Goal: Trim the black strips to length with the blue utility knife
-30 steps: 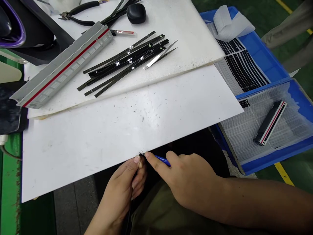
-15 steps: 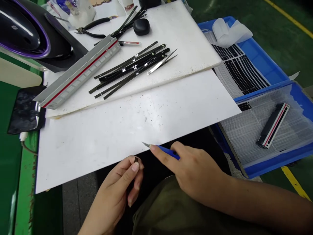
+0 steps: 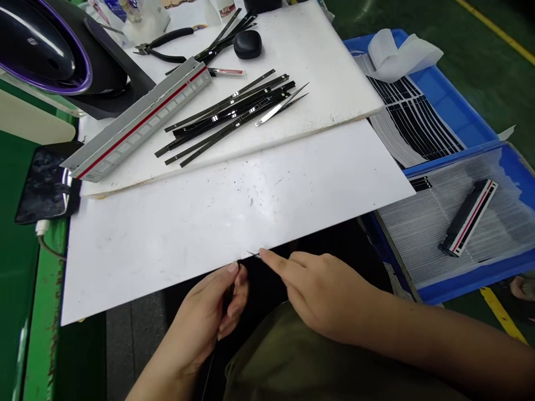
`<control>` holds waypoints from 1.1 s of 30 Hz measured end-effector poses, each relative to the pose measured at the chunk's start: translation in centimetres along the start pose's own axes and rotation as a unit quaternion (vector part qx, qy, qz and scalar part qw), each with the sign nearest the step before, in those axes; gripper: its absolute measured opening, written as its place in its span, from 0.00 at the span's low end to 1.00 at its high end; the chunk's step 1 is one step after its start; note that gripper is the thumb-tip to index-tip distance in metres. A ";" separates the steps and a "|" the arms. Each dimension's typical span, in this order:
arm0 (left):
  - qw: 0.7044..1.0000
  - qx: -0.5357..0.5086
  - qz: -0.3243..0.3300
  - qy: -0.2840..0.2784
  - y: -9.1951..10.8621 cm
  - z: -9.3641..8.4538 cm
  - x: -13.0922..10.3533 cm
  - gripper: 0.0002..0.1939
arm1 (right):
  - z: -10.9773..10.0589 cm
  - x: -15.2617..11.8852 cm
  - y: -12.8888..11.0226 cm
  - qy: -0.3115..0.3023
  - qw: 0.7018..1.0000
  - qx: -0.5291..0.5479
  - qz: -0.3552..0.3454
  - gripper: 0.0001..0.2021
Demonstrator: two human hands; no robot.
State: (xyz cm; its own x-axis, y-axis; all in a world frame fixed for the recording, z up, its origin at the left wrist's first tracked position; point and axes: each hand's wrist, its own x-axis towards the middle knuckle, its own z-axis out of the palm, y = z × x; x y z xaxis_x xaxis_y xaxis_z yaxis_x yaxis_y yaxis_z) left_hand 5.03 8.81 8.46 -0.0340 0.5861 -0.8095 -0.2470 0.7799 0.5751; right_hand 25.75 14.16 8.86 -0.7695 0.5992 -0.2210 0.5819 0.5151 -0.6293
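Note:
My left hand [image 3: 219, 298] is closed at the front edge of the white board [image 3: 167, 239], thumb and fingers pinching a thin dark strip [image 3: 239, 262]. Only the strip's tip shows above the thumb; most of it is hidden. My right hand [image 3: 324, 284] is wrapped round a craft knife [image 3: 253, 254], index finger stretched along it. The blade points left, close to the strip's tip; whether they touch I cannot tell. The knife's handle is hidden by the hand. Farther up, a pile of black strips [image 3: 234, 114] lies on a white foam pad [image 3: 334, 83], with tweezers [image 3: 282, 106] over its right end.
A long grey box with a red stripe [image 3: 142, 120] lies left of the pile. Behind are cutting pliers [image 3: 167, 44] and a small black case [image 3: 247, 44]. Blue trays [image 3: 463, 106] with strips stand at right, a striped black bar [image 3: 468, 217] in the nearer one.
My right hand has turned so the blue knife handle no longer shows, and the blade has come nearer the strip. My left hand has tilted the strip's end up to the board edge.

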 end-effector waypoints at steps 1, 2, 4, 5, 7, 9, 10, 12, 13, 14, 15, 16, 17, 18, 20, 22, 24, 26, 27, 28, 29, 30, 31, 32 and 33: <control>1.000 0.000 -0.002 0.004 0.0 0.1 0.1 0.21 | 0.0 0.3 0.0 0.000 1.000 0.001 -0.009 0.30; 1.000 0.001 -0.002 0.006 0.0 0.2 0.1 0.21 | 0.1 0.5 0.0 0.001 1.000 0.000 -0.015 0.30; 1.000 0.008 0.002 0.010 0.1 0.4 0.0 0.20 | 0.1 0.8 0.0 0.003 1.000 -0.006 -0.021 0.30; 1.000 0.013 0.005 0.012 0.2 0.5 -0.1 0.20 | 0.1 0.9 0.0 0.001 1.000 -0.009 -0.022 0.30; 1.000 0.023 0.006 0.015 0.4 0.7 -0.3 0.20 | 0.1 1.1 0.0 -0.003 1.000 -0.013 -0.026 0.30; 1.000 0.027 0.002 0.016 0.5 0.7 -0.4 0.20 | 0.0 1.2 0.0 -0.005 0.999 -0.022 -0.031 0.29; 1.000 0.027 0.000 0.015 0.5 0.8 -0.4 0.21 | -0.1 1.3 0.0 -0.004 0.999 -0.028 -0.035 0.30; 0.999 0.031 0.000 0.015 0.5 0.8 -0.4 0.22 | -0.2 1.3 0.0 0.000 0.998 -0.040 -0.044 0.30; 0.999 0.035 0.001 0.016 0.4 0.8 -0.4 0.22 | -0.3 1.4 0.0 0.003 0.998 -0.046 -0.047 0.30; 0.999 0.039 0.004 0.018 0.4 0.8 -0.3 0.22 | -0.3 1.4 0.1 0.007 0.997 -0.052 -0.049 0.29; 0.999 0.042 0.006 0.019 0.3 0.8 -0.3 0.22 | -0.3 1.4 0.1 0.012 0.997 -0.058 -0.052 0.29; 0.999 0.043 0.008 0.020 0.3 0.8 -0.3 0.22 | -0.4 1.4 0.1 0.015 0.996 -0.064 -0.054 0.29; 0.999 0.044 0.008 0.022 0.2 0.8 -0.3 0.23 | -0.4 1.4 0.1 0.017 0.996 -0.070 -0.056 0.29; 0.999 0.044 0.006 0.023 0.2 0.8 -0.3 0.23 | -0.4 1.4 0.2 0.018 0.995 -0.074 -0.059 0.29; 0.999 0.042 0.001 0.026 0.1 0.7 -0.3 0.23 | -0.4 1.3 0.1 0.016 0.994 -0.082 -0.067 0.29; 0.999 0.040 -0.001 0.028 0.0 0.6 -0.2 0.24 | -0.4 1.3 0.0 0.016 0.993 -0.094 -0.068 0.29; 0.999 0.038 0.001 0.028 -0.1 0.5 -0.2 0.24 | -0.3 1.2 0.0 0.017 0.991 -0.108 -0.070 0.30; 0.999 0.043 0.003 0.028 -0.2 0.4 -0.1 0.25 | -0.2 1.2 0.0 0.018 0.990 -0.119 -0.071 0.30; 0.999 0.047 0.004 0.028 -0.1 0.4 -0.1 0.25 | -0.1 1.2 0.0 0.019 0.990 -0.119 -0.070 0.30; 0.998 0.051 0.005 0.027 -0.1 0.5 -0.1 0.25 | -0.1 1.2 0.0 0.020 0.991 -0.114 -0.069 0.30; 0.998 0.056 0.006 0.027 0.0 0.5 -0.1 0.24 | -0.1 1.2 0.1 0.021 0.992 -0.107 -0.066 0.30; 0.998 0.059 0.006 0.027 0.0 0.5 -0.1 0.24 | -0.2 1.3 0.2 0.023 0.993 -0.099 -0.062 0.29; 0.998 0.061 0.007 0.027 0.1 0.5 -0.2 0.24 | -0.2 1.3 0.2 0.022 0.994 -0.090 -0.060 0.29; 0.998 0.063 0.008 0.026 0.1 0.5 -0.2 0.24 | -0.3 1.3 0.2 0.021 0.995 -0.083 -0.060 0.29; 0.998 0.065 0.009 0.026 0.1 0.4 -0.2 0.25 | -0.3 1.3 0.3 0.019 0.995 -0.078 -0.060 0.29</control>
State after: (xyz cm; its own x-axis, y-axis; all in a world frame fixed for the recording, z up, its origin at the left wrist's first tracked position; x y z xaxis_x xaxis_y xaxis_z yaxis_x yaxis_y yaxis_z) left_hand 5.45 8.87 8.72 -0.0875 0.5913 -0.8017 -0.1181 0.7930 0.5977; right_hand 24.95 15.30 8.64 -0.8271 0.5488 -0.1217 0.5226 0.6709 -0.5261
